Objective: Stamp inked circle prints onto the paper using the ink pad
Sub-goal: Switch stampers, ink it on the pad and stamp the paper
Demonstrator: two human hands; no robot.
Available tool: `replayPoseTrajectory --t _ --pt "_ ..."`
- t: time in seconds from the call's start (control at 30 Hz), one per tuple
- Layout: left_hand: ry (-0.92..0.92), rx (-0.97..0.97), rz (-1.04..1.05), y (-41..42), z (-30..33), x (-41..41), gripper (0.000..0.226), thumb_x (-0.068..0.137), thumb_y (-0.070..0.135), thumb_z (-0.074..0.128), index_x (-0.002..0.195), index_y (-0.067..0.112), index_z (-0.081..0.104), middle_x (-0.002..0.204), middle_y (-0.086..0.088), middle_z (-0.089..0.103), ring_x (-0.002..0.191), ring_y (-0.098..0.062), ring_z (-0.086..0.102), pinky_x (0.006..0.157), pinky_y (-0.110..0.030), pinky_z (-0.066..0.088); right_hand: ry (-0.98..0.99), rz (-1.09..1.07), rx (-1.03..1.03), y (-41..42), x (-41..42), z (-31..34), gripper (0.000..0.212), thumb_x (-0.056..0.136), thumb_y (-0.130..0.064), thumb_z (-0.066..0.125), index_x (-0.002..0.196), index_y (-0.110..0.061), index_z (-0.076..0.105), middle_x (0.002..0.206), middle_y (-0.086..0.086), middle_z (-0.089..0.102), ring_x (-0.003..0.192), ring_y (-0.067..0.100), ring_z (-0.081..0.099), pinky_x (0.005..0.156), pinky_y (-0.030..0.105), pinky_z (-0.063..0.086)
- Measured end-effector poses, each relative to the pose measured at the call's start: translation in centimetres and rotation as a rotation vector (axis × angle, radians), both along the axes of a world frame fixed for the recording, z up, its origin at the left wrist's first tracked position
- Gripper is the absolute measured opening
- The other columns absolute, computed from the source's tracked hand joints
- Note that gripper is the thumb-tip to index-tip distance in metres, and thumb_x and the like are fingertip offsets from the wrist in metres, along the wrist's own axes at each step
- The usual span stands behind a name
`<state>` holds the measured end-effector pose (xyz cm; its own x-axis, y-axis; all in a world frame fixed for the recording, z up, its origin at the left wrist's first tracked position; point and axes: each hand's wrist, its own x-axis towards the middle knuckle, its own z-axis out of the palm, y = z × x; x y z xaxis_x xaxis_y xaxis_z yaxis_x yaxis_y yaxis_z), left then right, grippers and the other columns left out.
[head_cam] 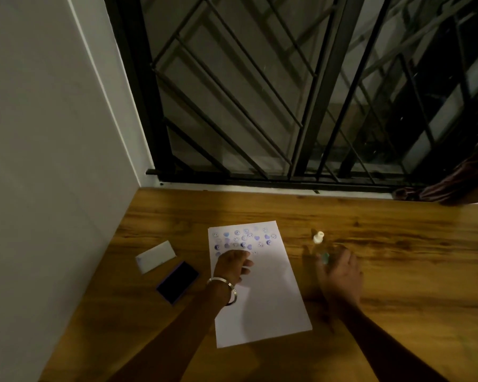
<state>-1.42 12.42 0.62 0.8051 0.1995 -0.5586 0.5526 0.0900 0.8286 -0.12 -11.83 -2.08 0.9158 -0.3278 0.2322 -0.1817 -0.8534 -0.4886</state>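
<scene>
A white sheet of paper [262, 299] lies on the wooden table [398, 257], with several purple and blue circle and heart prints across its top. My left hand [232, 266] rests flat on the paper just below the prints, holding nothing. An open ink pad [177, 282] with a dark surface sits left of the paper. My right hand [340, 274] is blurred, right of the paper, fingers around a small greenish stamp [325, 257]. A small white stamp [318, 237] stands just beyond it.
A white lid [155, 256] lies beside the ink pad near the wall on the left. A black window grille [287, 106] runs along the table's far edge. Dark cloth [453, 188] hangs at the far right.
</scene>
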Motion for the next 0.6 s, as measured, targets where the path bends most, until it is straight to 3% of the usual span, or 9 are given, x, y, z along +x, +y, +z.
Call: replayPoseTrajectory --t 0.07,0.23,0.4,0.53,0.6 --pt "0.015 -0.003 0.005 0.3 0.2 0.1 0.016 0.091 0.025 0.056 0.096 0.011 0.062 0.073 0.002 0.064 0.059 -0.012 0.055 0.051 -0.02 0.036 0.03 0.007 -0.073 0.0 2.0 0.6 0.058 0.085 -0.042 0.059 0.127 -0.007 0.04 0.128 0.022 0.05 0.116 0.039 0.049 0.095 0.052 0.041" --pt "0.036 -0.028 0.013 1.0 0.9 0.4 0.016 0.09 0.027 0.057 0.095 0.012 0.062 0.075 0.002 0.064 0.062 -0.012 0.056 0.053 -0.022 0.037 0.212 0.091 -0.232 0.7 6.5 2.5 0.048 0.087 -0.038 0.057 0.129 -0.02 0.04 0.128 0.016 0.054 0.12 0.036 0.047 0.096 0.05 0.042" --pt "0.05 -0.118 0.036 2.5 2.0 0.1 0.014 0.092 0.027 0.053 0.08 0.022 0.058 0.075 0.003 0.063 0.062 -0.012 0.055 0.056 -0.021 0.036 0.362 0.093 -0.43 1.5 7.8 3.0 0.017 0.085 -0.025 0.063 0.099 -0.017 0.058 0.101 0.008 0.065 0.101 0.028 0.058 0.093 0.042 0.044" --pt "0.047 -0.159 0.09 4.3 2.5 -0.3 0.011 0.093 0.026 0.052 0.088 0.019 0.059 0.076 0.002 0.062 0.062 -0.011 0.054 0.054 -0.02 0.034 0.288 0.199 -0.252 4.5 7.4 3.1 0.011 0.086 -0.021 0.062 0.095 -0.016 0.06 0.093 0.009 0.065 0.091 0.028 0.061 0.089 0.044 0.05" --pt "0.049 -0.19 0.12 5.0 2.8 -0.4 0.012 0.093 0.026 0.052 0.087 0.019 0.06 0.078 0.002 0.062 0.064 -0.011 0.056 0.053 -0.021 0.035 0.209 0.394 -0.062 7.3 6.4 3.2 0.015 0.094 -0.03 0.05 0.101 -0.021 0.059 0.087 0.005 0.067 0.076 0.021 0.062 0.071 0.038 0.053"
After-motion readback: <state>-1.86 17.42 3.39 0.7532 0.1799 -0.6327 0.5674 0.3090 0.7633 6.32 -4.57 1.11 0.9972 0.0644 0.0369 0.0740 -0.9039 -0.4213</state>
